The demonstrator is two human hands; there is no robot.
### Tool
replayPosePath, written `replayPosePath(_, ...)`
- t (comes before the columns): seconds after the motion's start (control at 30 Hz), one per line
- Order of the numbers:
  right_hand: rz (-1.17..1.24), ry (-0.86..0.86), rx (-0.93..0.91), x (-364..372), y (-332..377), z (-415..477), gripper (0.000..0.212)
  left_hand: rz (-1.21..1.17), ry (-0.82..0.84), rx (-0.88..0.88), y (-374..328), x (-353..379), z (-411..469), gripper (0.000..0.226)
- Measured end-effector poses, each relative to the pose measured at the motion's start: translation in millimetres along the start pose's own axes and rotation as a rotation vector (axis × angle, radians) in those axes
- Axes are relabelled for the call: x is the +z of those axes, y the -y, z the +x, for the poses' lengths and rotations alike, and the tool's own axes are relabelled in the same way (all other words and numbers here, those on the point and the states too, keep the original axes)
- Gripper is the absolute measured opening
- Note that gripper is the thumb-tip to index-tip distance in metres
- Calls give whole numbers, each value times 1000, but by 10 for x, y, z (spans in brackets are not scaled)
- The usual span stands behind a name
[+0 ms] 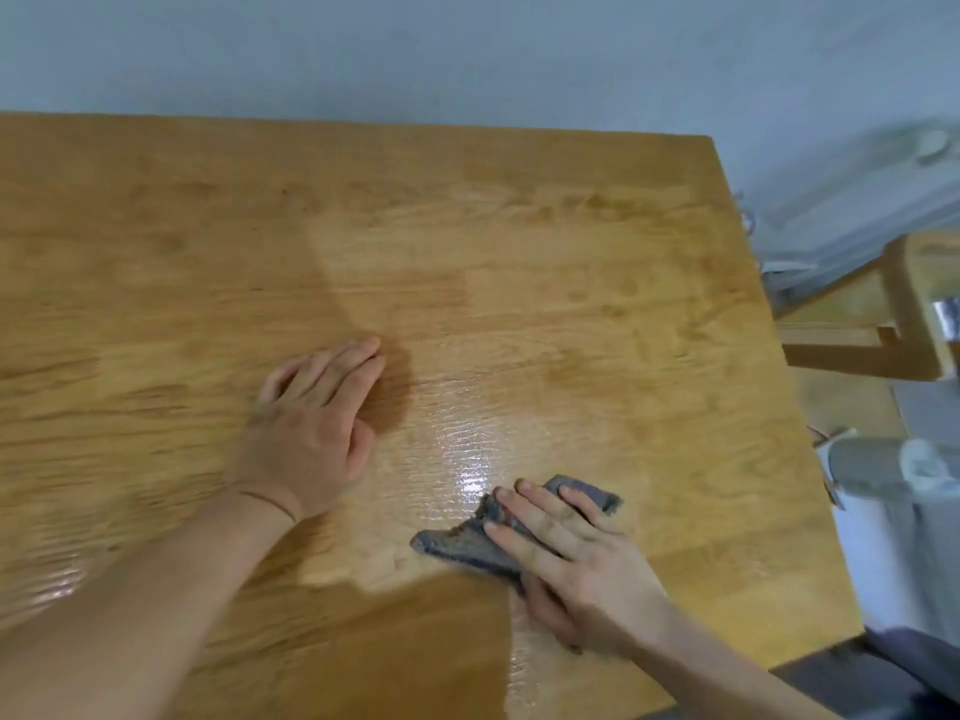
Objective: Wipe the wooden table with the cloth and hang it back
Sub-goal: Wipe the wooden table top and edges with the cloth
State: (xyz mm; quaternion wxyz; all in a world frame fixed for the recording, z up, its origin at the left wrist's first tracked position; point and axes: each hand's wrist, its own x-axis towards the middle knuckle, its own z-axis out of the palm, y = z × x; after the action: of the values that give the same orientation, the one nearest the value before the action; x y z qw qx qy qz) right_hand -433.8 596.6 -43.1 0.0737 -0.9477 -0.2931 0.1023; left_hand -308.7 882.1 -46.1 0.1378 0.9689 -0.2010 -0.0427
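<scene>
Your right grip (571, 558) lay with fingers spread, pressing the cloth (452, 543) flat to the near right of the bench (519, 226). Left grip (311, 433) rested flat, holding nothing. Wet sheen showed mid-bench; wiping judged partway, hanging outstanding.

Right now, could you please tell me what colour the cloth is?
Grey, seen in the head view: the cloth lies under the right hand.
</scene>
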Motion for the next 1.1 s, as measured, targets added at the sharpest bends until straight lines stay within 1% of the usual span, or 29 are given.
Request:
replayPosePath(0.1,-22,-45,-14,-57,-215,303,54,1,-8,-6,-21,1,-11,54)
replayPosePath(0.2,-10,-96,86,-171,-481,872,55,10,-8,-6,-26,10,-17,54)
replayPosePath(0.27,-23,-95,154,-287,-696,1331,57,29,-1,-9,-31,19,-17,55)
replayPosePath(0.43,-7,-78,227,-586,-1236,2390,58,56,60,-29,-42,7,-3,55)
replayPosePath(0.57,35,-143,429,-728,-1624,3177,59,30,53,-50,-54,3,-24,55)
replayPosePath(0.6,31,-154,442,-711,-1633,3239,59,34,42,-45,-60,7,-15,55)
replayPosePath(0.63,23,-161,427,-678,-1587,3206,59,44,36,-44,-82,22,-5,54)
replayPosePath(0.7,6,-194,335,-586,-1386,2877,59,50,23,-108,-183,23,97,45)
replayPosePath(0.77,25,-197,270,-449,-1130,2277,57,40,4,-211,-315,15,361,31)
replayPosePath(0.83,42,-161,225,-299,-813,1576,54,46,-32,-266,-434,24,668,19)
replayPosePath(0.93,45,-141,160,-145,-533,843,55,53,-113,-295,-567,133,898,16)
replayPosePath(1.0,39,-125,109,-129,-593,761,56,65,-159,-292,-604,207,898,18)
replayPosePath(1.1,34,-88,20,-252,-832,1071,55,53,-193,-269,-556,215,938,18)
